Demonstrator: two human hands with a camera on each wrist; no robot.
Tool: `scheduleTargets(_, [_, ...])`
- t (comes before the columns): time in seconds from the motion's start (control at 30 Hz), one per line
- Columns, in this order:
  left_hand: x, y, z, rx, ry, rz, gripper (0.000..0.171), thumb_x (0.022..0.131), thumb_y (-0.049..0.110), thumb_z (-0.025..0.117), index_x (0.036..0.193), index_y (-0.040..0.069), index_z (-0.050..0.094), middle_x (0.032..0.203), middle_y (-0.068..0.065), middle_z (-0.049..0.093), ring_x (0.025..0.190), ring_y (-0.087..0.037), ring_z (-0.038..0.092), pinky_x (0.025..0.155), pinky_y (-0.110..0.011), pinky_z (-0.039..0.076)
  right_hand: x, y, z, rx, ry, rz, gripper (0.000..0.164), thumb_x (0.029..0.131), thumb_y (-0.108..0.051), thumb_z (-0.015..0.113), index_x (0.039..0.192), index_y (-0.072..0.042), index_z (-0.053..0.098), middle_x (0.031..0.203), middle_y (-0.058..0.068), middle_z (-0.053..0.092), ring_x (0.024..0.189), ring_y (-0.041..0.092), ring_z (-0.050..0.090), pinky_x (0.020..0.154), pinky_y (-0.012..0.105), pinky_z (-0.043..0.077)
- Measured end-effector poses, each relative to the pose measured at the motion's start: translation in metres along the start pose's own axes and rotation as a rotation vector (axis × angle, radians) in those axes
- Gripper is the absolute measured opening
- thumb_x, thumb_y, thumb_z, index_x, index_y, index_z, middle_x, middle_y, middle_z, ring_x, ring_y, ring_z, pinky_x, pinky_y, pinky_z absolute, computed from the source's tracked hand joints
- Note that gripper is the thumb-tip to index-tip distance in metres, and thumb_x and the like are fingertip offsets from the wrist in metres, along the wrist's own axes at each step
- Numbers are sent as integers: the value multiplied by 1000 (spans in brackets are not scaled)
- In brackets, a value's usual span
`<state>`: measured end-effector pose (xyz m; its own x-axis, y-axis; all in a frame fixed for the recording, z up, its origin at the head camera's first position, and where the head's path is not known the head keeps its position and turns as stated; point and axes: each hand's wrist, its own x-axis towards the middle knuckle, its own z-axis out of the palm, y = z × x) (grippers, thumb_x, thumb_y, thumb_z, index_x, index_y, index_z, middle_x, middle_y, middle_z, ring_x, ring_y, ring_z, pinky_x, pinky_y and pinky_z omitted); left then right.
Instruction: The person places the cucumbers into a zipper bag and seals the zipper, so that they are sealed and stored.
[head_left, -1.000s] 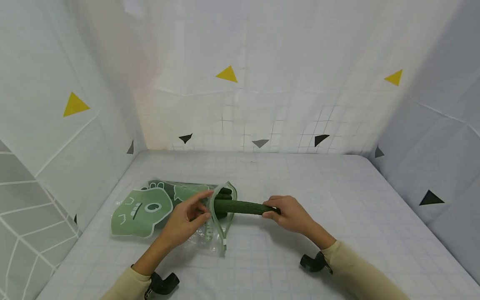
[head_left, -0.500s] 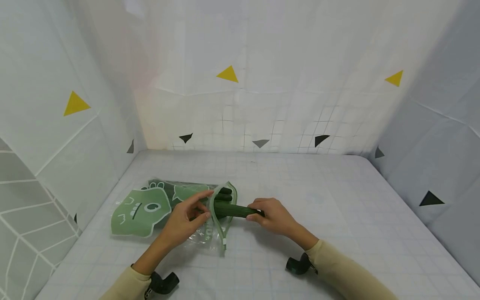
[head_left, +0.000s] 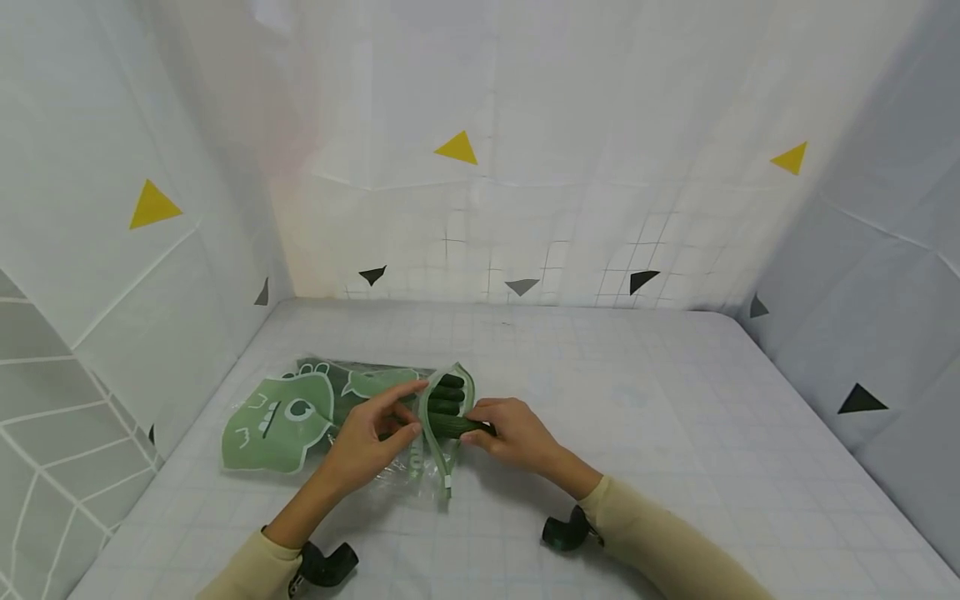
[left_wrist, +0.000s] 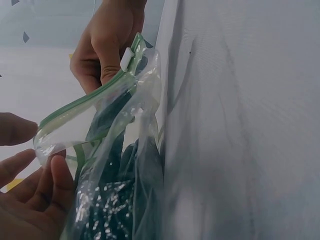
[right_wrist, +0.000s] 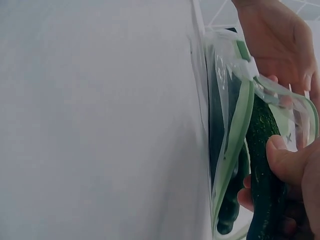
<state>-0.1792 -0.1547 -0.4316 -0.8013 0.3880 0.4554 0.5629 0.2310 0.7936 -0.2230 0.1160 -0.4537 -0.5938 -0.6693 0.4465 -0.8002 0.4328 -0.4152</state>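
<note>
A clear slider zip bag (head_left: 281,425) with a green cartoon monster print lies on its side, its green-edged mouth facing right. My left hand (head_left: 369,440) pinches the rim of that mouth between thumb and fingers, keeping it spread. Several dark green cucumbers (head_left: 450,395) lie inside, their ends showing at the mouth. With my right hand (head_left: 516,433) I grip the outer end of another cucumber (right_wrist: 261,165), most of which is within the bag. The white slider (left_wrist: 127,59) sits at the near end of the zip. Bag print and film hide much of the contents.
The table (head_left: 660,400) has a white cloth with a faint grid. White sheets with yellow and black triangles hang behind and at both sides. A dark wrist camera (head_left: 328,567) is strapped to the left wrist and another (head_left: 566,530) to the right.
My right hand has moved left, sliding the cucumber deeper into the bag, so only a short end sticks out now. The left hand and the bag have stayed nearly in place.
</note>
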Motion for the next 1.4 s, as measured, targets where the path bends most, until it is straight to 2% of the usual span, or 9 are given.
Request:
scheduleTargets(0.2, [1, -1, 0, 14, 3, -10, 52, 100, 6, 70, 150, 8, 55, 95, -7, 70, 76, -28, 68, 67, -34, 56, 5, -7, 4, -12, 0, 5, 23, 98, -22, 75, 112, -3, 78, 98, 3, 73, 81, 9, 64, 71, 27, 53])
scheduleTargets(0.37, [0, -2, -1, 21, -1, -25, 51, 101, 7, 70, 150, 9, 56, 94, -7, 69, 72, -28, 67, 64, -32, 54, 9, -12, 7, -57, 3, -27, 26, 97, -22, 76, 113, -2, 78, 99, 4, 72, 83, 15, 67, 74, 31, 55])
scheduleTargets(0.7, [0, -2, -1, 4, -2, -18, 51, 101, 7, 69, 150, 7, 55, 95, -7, 70, 69, -29, 65, 61, -31, 51, 19, -17, 14, -94, -19, -57, 24, 97, -24, 74, 109, -4, 78, 89, 0, 67, 72, 9, 59, 67, 26, 50])
scheduleTargets(0.8, [0, -2, -1, -3, -1, -16, 50, 102, 6, 68, 150, 7, 55, 95, -7, 70, 71, -29, 65, 62, -30, 51, 23, -18, 16, -88, -42, -40, 23, 98, -23, 75, 111, -5, 78, 90, -1, 67, 72, 7, 59, 67, 25, 50])
scheduleTargets(0.93, [0, -1, -1, -9, 0, -15, 50, 102, 4, 68, 150, 5, 55, 95, -8, 69, 73, -29, 66, 63, -30, 51, 28, -20, 16, -58, -67, 25, 22, 97, -23, 77, 113, -8, 79, 98, -1, 73, 80, 8, 65, 69, 26, 53])
scheduleTargets(1.03, [0, -1, -1, -14, 0, -17, 50, 102, 4, 67, 150, 5, 54, 96, -7, 69, 74, -30, 66, 63, -29, 51, 29, -21, 14, -96, -70, 62, 22, 95, -27, 79, 111, -12, 81, 101, -2, 75, 82, 9, 68, 68, 27, 54])
scheduleTargets(1.1, [0, -2, -1, -16, 1, -20, 50, 102, 4, 67, 150, 5, 54, 98, -7, 68, 75, -29, 66, 63, -29, 51, 29, -20, 12, -132, -75, 73, 21, 95, -32, 79, 106, -15, 81, 97, -5, 75, 77, 7, 66, 64, 26, 52])
scheduleTargets(1.23, [0, -3, -1, -16, 3, -19, 50, 102, 4, 67, 150, 6, 55, 99, -6, 68, 76, -27, 66, 64, -29, 51, 27, -19, 5, -122, -114, 98, 21, 93, -36, 81, 100, -17, 80, 89, -9, 73, 68, 1, 59, 57, 23, 48])
scheduleTargets(1.4, [-1, -4, -1, -18, 3, -13, 50, 102, 4, 67, 150, 5, 54, 101, -7, 68, 77, -26, 66, 64, -30, 51, 22, -8, -8, -39, -228, 77, 22, 90, -30, 85, 104, -14, 80, 92, -10, 71, 77, 1, 61, 67, 24, 51])
